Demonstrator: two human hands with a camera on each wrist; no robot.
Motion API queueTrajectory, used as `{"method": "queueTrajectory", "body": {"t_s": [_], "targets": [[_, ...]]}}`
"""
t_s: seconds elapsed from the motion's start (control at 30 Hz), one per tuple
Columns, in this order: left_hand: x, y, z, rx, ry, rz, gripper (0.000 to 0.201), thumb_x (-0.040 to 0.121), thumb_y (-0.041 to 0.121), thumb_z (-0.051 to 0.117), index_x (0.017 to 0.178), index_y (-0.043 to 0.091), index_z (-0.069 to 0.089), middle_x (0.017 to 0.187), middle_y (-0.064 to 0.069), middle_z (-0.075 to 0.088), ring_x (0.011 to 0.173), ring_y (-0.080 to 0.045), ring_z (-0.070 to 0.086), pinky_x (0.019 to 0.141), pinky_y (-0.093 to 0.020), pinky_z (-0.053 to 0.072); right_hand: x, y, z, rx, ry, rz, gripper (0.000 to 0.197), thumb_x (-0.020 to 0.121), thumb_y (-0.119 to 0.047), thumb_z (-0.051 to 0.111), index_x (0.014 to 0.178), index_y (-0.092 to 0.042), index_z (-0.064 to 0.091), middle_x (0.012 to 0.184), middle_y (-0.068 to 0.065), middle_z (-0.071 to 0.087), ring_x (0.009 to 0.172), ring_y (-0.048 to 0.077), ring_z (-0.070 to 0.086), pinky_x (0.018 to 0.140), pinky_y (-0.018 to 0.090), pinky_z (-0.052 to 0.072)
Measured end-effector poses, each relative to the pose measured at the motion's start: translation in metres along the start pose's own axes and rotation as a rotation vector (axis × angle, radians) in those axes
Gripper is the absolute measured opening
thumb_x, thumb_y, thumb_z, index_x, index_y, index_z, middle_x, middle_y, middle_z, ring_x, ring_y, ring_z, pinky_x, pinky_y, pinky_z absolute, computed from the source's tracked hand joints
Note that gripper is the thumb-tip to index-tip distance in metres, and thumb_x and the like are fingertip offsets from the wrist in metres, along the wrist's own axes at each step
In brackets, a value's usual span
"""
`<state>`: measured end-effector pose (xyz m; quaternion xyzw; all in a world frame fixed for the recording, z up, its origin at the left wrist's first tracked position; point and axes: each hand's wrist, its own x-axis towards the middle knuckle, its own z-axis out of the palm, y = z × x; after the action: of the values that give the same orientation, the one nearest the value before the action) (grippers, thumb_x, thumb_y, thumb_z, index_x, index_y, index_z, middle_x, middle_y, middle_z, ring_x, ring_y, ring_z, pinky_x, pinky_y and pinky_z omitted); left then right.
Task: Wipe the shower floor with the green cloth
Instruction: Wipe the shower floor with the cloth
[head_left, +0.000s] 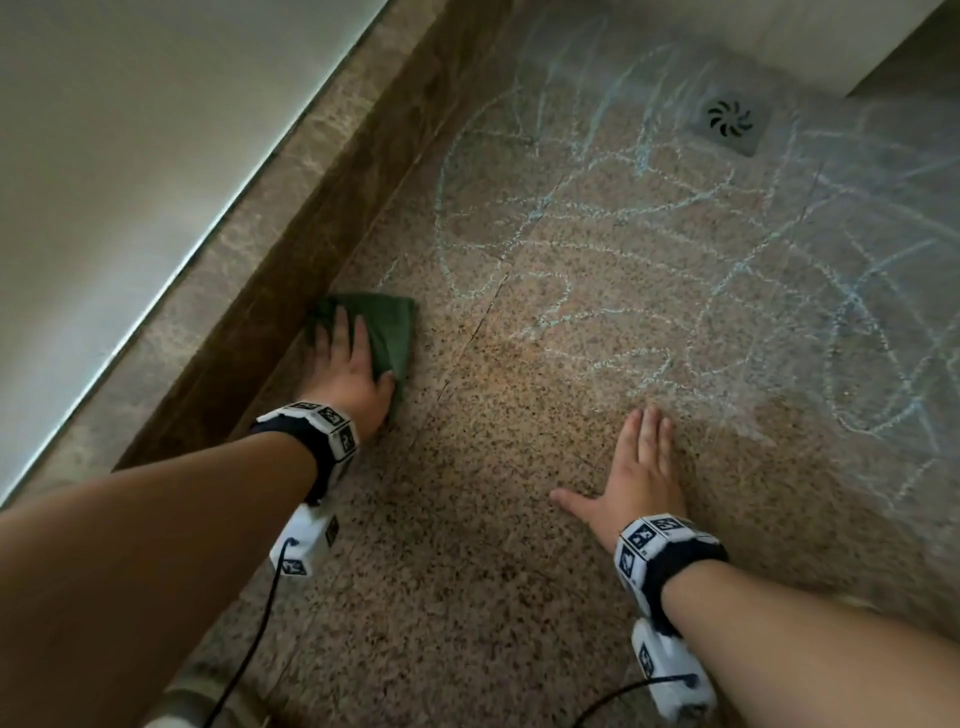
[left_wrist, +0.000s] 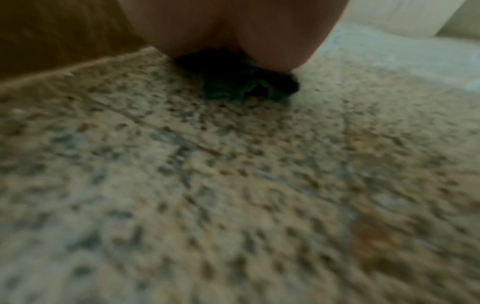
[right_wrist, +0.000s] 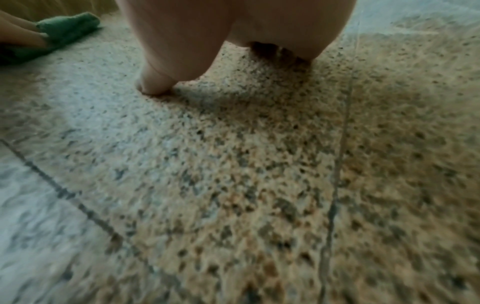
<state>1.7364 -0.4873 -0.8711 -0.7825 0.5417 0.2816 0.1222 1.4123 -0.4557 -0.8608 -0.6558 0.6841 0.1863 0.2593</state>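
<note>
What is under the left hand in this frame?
The folded green cloth lies under the left hand, pressed flat on the speckled shower floor beside the brown curb. The floor beneath the cloth is covered.

Blurry close-up: the left hand (left_wrist: 233, 30) presses down on the green cloth (left_wrist: 249, 86), bunched dark beneath the palm, on the speckled shower floor (left_wrist: 233, 195). A brown curb (left_wrist: 59, 41) runs along the left, pale wall (left_wrist: 405, 14) top right.

Speckled shower floor (head_left: 519, 545) bearing pale chalk scribbles (head_left: 597, 244) and a square drain (head_left: 730, 120); green cloth (head_left: 392, 332) lying flat against the brown curb (head_left: 291, 270).
</note>
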Motion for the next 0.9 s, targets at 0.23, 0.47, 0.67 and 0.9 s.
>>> {"method": "queueTrajectory", "body": {"t_s": [0.23, 0.47, 0.67, 0.9], "targets": [[-0.047, 0.064, 0.034, 0.139, -0.068, 0.263, 0.078, 0.103, 0.044, 0.029, 0.153, 0.016, -0.024, 0.156, -0.009, -0.035, 0.142, -0.034, -0.034, 0.118, -0.046, -0.014, 0.001, 0.000, 0.003, 0.016, 0.027, -0.002, 0.139, 0.068, -0.084, 0.057, 0.151, -0.005, -0.021, 0.160, 0.013, -0.027, 0.148, 0.029, -0.023, 0.122, 0.039, -0.006], [-0.077, 0.140, 0.076, 0.325, -0.143, 0.634, 0.075, 0.101, 0.039, 0.031, 0.156, 0.016, -0.014, 0.161, -0.007, -0.027, 0.146, -0.034, -0.027, 0.121, -0.048, -0.009, 0.000, 0.004, 0.002, 0.086, 0.056, -0.035, 0.132, 0.072, -0.063, 0.072, 0.154, -0.007, -0.015, 0.162, 0.010, -0.021, 0.149, 0.026, -0.019, 0.122, 0.035, -0.007], [-0.064, 0.142, 0.066, 0.416, -0.139, 0.661, 0.079, 0.100, 0.047, 0.032, 0.156, 0.017, -0.015, 0.162, -0.006, -0.026, 0.148, -0.031, -0.025, 0.121, -0.045, -0.009, -0.010, 0.013, 0.005, 0.097, 0.092, 0.050, 0.136, 0.068, -0.075, 0.067, 0.154, -0.005, -0.013, 0.163, 0.012, -0.017, 0.150, 0.025, -0.016, 0.122, 0.033, -0.006], [-0.033, 0.184, 0.048, 0.454, -0.114, 0.697, 0.080, 0.101, 0.053, 0.031, 0.157, 0.019, -0.015, 0.163, -0.003, -0.024, 0.149, -0.029, -0.021, 0.122, -0.045, -0.005, -0.011, 0.016, 0.007, 0.144, 0.079, 0.089, 0.139, 0.066, -0.082, 0.062, 0.153, -0.006, -0.016, 0.162, 0.010, -0.022, 0.149, 0.025, -0.019, 0.121, 0.035, -0.006]]}}
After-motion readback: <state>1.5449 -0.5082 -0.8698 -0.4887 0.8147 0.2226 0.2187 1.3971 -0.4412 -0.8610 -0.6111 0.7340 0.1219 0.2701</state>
